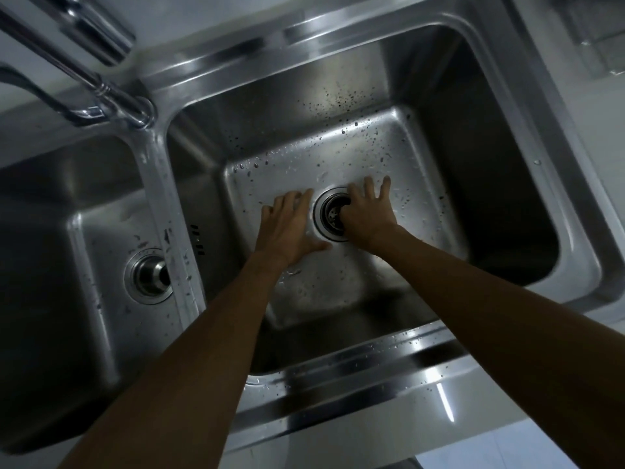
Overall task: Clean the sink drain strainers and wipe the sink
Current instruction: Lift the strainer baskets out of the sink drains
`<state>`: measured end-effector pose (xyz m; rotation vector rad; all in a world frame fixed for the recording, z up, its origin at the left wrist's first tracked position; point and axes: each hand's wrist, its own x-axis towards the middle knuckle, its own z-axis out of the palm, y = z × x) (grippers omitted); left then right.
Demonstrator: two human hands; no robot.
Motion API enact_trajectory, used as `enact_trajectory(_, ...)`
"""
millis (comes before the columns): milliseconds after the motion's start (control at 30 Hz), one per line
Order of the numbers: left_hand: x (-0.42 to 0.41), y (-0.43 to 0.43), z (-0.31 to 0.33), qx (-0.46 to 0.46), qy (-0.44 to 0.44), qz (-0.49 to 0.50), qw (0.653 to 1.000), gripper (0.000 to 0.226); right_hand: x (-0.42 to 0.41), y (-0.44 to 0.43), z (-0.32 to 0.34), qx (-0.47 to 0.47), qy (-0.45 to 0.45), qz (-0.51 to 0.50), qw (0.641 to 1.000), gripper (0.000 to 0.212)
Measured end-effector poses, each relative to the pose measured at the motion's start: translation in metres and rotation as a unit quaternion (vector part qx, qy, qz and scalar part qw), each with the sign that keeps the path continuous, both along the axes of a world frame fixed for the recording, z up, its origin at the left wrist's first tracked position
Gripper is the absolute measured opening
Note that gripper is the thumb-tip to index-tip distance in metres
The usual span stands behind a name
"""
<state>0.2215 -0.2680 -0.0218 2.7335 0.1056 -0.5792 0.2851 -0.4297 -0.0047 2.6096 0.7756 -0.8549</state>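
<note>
A double stainless steel sink fills the view. In the right basin (338,140), wet with droplets and dark specks, a round drain strainer (329,213) sits in the floor. My left hand (287,228) lies flat on the basin floor just left of the drain, fingers spread. My right hand (367,211) is over the right side of the drain, thumb and forefinger reaching into the strainer while the other fingers spread; whether they grip it is hidden. The left basin (50,248) has its own drain strainer (148,274) seated in place.
A chrome faucet (77,72) rises at the upper left above the divider (162,198) between the basins. The sink's front rim (338,377) is wet with droplets. A pale counter (575,79) borders the right side.
</note>
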Motion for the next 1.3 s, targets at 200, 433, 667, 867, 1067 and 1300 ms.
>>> enact_trajectory(200,0.007,-0.014,0.000,0.015,0.003,-0.033,0.999,0.102,-0.001,-0.006,0.002,0.053,0.004,-0.010,0.999,0.044)
enact_trajectory(433,0.005,-0.021,0.000,-0.029,-0.020,-0.020,0.999,0.075,-0.008,-0.005,0.006,0.105,-0.027,0.027,0.994,0.052)
enact_trajectory(667,-0.018,0.000,0.010,-0.005,-0.017,-0.029,0.999,0.057,-0.033,0.012,0.009,0.160,-0.050,0.039,0.985,0.081)
enact_trajectory(867,-0.027,0.010,0.010,0.024,0.009,-0.032,0.999,0.071,-0.042,0.020,0.003,0.159,-0.046,0.039,0.985,0.082)
enact_trajectory(1067,-0.031,0.009,0.003,0.023,0.031,-0.020,0.999,0.080,-0.044,0.021,0.000,0.155,-0.033,0.040,0.987,0.082)
enact_trajectory(1300,-0.032,0.011,0.025,0.023,0.050,-0.021,0.998,0.100,-0.040,0.012,0.020,0.192,-0.021,-0.002,0.981,0.083)
